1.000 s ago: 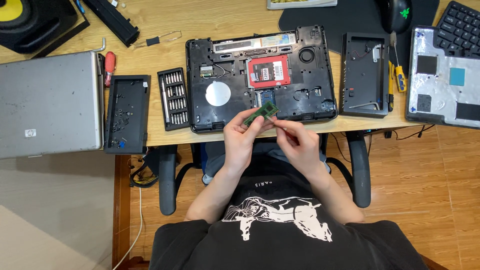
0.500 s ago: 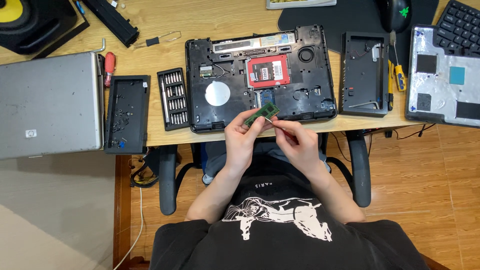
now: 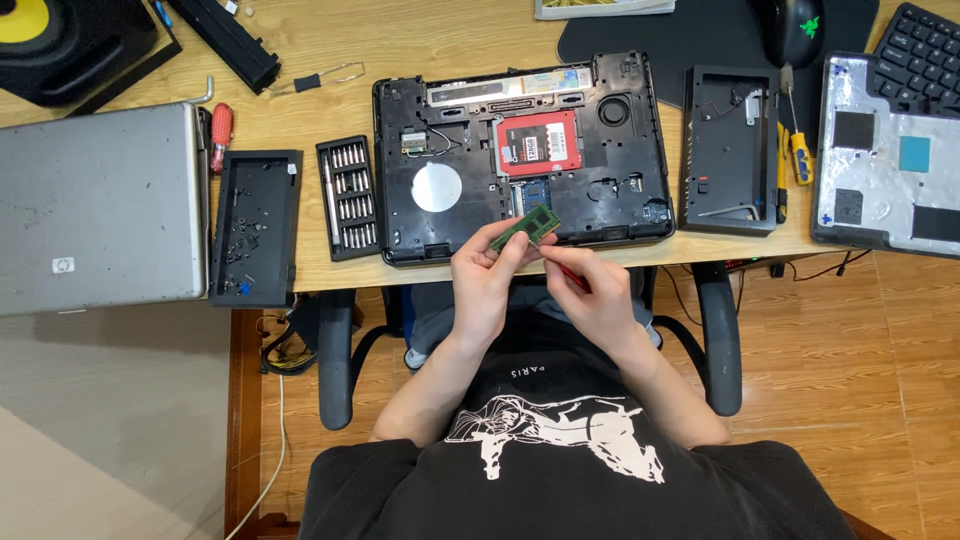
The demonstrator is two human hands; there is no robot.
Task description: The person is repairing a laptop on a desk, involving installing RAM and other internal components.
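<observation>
- The left hand [image 3: 487,275] is pinching a small green memory module [image 3: 526,228] by its edges, fingers narrow around it, just in front of the opened black laptop [image 3: 520,150], at 6 o'clock from the red drive [image 3: 537,143].
- The right hand [image 3: 590,290] is closing around a thin red tool [image 3: 568,273], tip near the module.
- Gripping only the edges is probably the safest way to handle it; the contacts are best left untouched.
- The bit set [image 3: 347,197] is lying at 9 o'clock.
</observation>
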